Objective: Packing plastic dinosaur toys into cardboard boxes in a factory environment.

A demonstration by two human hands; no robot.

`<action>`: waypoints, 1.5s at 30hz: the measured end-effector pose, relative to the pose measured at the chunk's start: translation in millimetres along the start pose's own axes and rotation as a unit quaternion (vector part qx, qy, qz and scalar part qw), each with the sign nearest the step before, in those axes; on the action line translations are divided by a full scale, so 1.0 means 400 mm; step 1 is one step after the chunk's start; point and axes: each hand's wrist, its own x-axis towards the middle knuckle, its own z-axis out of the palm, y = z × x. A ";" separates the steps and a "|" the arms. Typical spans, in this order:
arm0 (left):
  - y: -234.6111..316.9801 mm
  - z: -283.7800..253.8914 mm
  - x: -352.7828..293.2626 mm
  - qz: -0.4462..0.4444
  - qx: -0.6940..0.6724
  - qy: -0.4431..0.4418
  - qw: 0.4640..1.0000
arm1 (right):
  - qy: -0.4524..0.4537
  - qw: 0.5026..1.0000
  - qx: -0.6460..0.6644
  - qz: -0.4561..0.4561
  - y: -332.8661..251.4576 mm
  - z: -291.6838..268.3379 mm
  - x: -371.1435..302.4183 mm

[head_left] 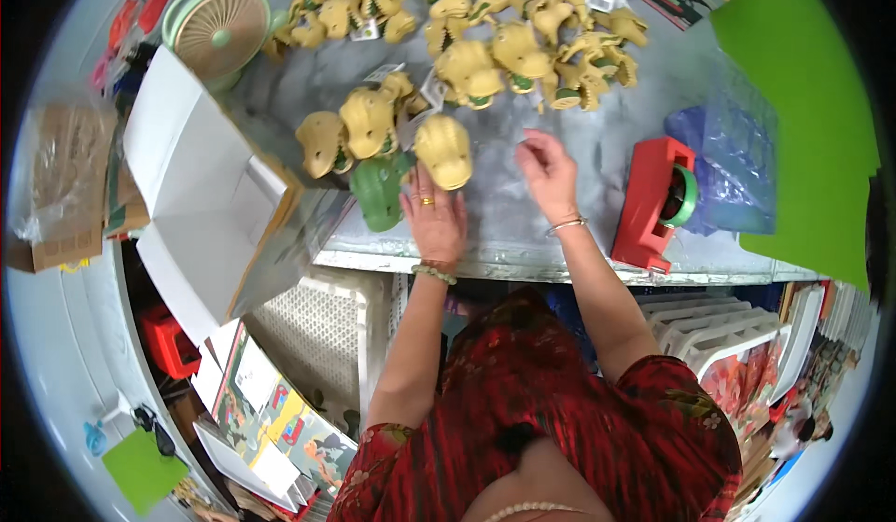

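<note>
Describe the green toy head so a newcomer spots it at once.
On the grey table, find the person's left hand near the front edge. The green toy head lies just left of it. Its green top sets it apart from the yellow heads behind.

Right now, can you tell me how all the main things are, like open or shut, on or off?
Left hand: fingers stretched out, at the nearest yellow head
Nearest yellow head: snout toward the person
Right hand: loosely curled, nothing seen in it
Green head: beside the left hand
White box: open, flaps spread
Fan: can't tell if on
Tape dispenser: loaded with a roll
</note>
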 end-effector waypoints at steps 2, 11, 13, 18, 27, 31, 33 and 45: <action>-0.036 0.020 -0.011 0.016 0.015 0.005 1.000 | 0.072 0.993 -0.086 -0.040 -0.026 -0.053 0.046; 0.047 0.006 -0.030 0.054 -0.137 0.014 0.989 | -0.094 0.808 -0.580 -0.029 -0.036 -0.070 0.271; 0.044 0.004 -0.029 0.045 -0.118 0.008 0.992 | -0.095 0.823 -0.557 -0.053 -0.034 -0.102 0.280; 0.048 0.008 -0.035 -0.010 -0.238 0.020 0.971 | -0.013 0.984 0.055 0.166 -0.122 -0.208 0.302; 0.235 -0.055 0.020 -0.057 -0.560 -0.083 0.823 | 0.144 0.760 0.614 0.160 -0.178 -0.255 0.100; 0.285 -0.110 0.079 -0.157 -0.716 -0.184 0.655 | 0.165 0.789 0.577 0.134 -0.178 -0.262 -0.015; 0.300 -0.137 0.092 -0.176 -0.739 -0.259 0.597 | 0.170 0.801 0.548 0.169 -0.199 -0.255 -0.058; 0.274 -0.143 0.049 -0.247 -0.804 -0.288 0.458 | 0.011 0.941 -0.235 -0.243 -0.191 -0.201 -0.134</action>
